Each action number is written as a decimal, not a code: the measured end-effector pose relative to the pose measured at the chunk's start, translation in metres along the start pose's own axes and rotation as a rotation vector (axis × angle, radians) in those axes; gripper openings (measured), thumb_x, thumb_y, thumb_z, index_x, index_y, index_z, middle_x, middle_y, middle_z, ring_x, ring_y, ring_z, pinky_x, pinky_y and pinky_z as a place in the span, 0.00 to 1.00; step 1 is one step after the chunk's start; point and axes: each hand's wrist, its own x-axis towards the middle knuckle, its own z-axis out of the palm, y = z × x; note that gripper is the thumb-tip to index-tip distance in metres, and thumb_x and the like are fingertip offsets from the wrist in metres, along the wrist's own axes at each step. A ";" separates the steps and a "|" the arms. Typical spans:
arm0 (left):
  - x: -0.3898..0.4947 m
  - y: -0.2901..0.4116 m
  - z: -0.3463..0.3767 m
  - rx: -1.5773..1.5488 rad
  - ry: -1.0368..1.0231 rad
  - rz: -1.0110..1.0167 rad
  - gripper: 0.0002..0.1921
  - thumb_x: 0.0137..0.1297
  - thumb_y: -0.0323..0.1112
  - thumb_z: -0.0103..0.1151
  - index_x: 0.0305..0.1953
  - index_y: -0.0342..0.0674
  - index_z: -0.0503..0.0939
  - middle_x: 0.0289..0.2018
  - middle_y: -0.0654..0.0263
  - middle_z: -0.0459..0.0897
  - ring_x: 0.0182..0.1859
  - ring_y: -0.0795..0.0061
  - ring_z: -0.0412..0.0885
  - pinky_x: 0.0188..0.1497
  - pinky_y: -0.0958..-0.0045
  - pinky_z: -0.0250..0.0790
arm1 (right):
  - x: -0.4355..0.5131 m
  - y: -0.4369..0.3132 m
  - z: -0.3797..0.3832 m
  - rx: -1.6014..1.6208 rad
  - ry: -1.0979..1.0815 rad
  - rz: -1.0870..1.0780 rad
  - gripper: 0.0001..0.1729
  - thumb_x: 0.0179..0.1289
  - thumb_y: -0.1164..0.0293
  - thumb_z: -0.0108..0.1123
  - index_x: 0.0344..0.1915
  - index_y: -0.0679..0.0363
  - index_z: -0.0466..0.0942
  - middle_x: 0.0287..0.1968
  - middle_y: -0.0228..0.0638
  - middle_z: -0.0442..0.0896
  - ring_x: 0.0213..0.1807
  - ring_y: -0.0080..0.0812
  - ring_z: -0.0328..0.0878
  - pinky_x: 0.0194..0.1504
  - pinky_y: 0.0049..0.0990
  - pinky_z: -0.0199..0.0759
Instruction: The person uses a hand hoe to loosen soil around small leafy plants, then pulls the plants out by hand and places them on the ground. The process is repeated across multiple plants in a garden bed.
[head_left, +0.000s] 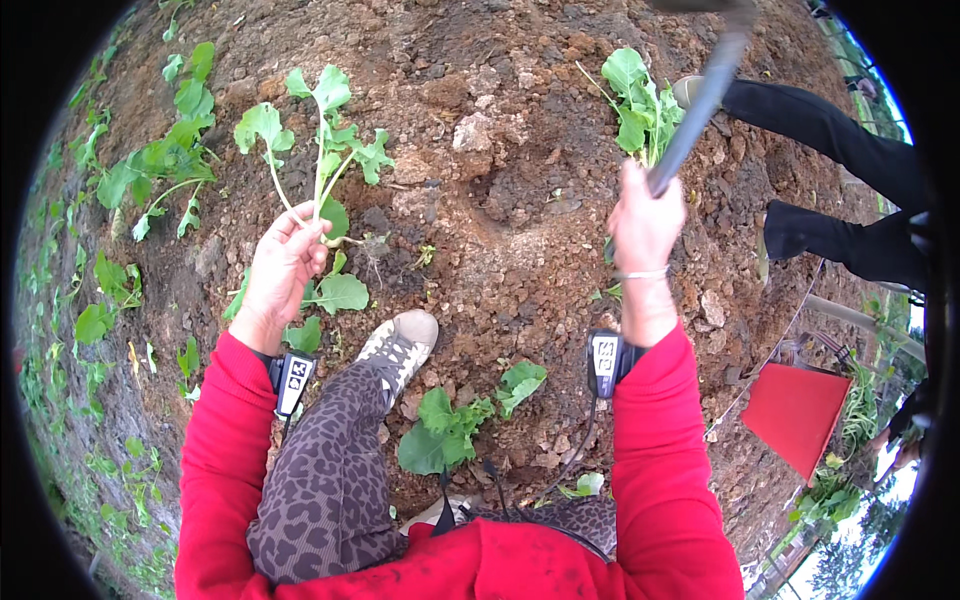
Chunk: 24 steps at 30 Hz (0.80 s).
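My left hand (281, 262) pinches a leafy green seedling (322, 161) by its pale stems, its leaves pointing away from me and thin roots trailing to the right. In my right hand (646, 225) is the grey shaft of a long-handled tool (697, 112), slanting up to the right. Its dark head is blurred and cut off by the top of the view, so its kind is unclear. Just beyond that hand shows a bunch of leafy seedlings (637, 105); whether the fingers also hold it I cannot tell. Below the left hand, more seedlings (341, 292) stand in the soil.
Brown, cloddy soil (495, 247) has a shallow hole (487, 199) between my hands. Leafy plants (442, 431) grow by my shoe (401, 341), others (161, 161) at left. Another person's dark-trousered legs (817, 120) stand at right, near a red panel-like object (799, 416). A cable (574, 457) hangs from my right wrist device.
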 end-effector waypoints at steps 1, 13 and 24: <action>-0.001 0.003 -0.002 0.017 0.012 0.007 0.15 0.65 0.31 0.58 0.52 0.41 0.71 0.36 0.71 0.80 0.26 0.87 0.72 0.26 0.85 0.63 | 0.006 -0.003 0.001 0.175 0.003 -0.121 0.12 0.65 0.67 0.58 0.30 0.60 0.68 0.21 0.24 0.70 0.20 0.18 0.65 0.22 0.24 0.64; 0.002 0.005 -0.009 0.028 0.023 0.021 0.17 0.66 0.31 0.57 0.54 0.40 0.69 0.37 0.71 0.79 0.26 0.87 0.71 0.27 0.85 0.63 | -0.088 0.113 0.030 -0.025 -0.294 0.839 0.11 0.62 0.68 0.59 0.29 0.59 0.66 0.15 0.28 0.67 0.08 0.22 0.62 0.08 0.25 0.56; 0.001 0.010 -0.010 0.038 0.012 0.055 0.16 0.65 0.29 0.57 0.53 0.38 0.71 0.36 0.68 0.81 0.25 0.87 0.72 0.27 0.84 0.64 | 0.007 -0.003 0.007 0.136 0.213 -0.216 0.09 0.65 0.73 0.57 0.31 0.62 0.67 0.21 0.28 0.72 0.21 0.21 0.69 0.24 0.25 0.66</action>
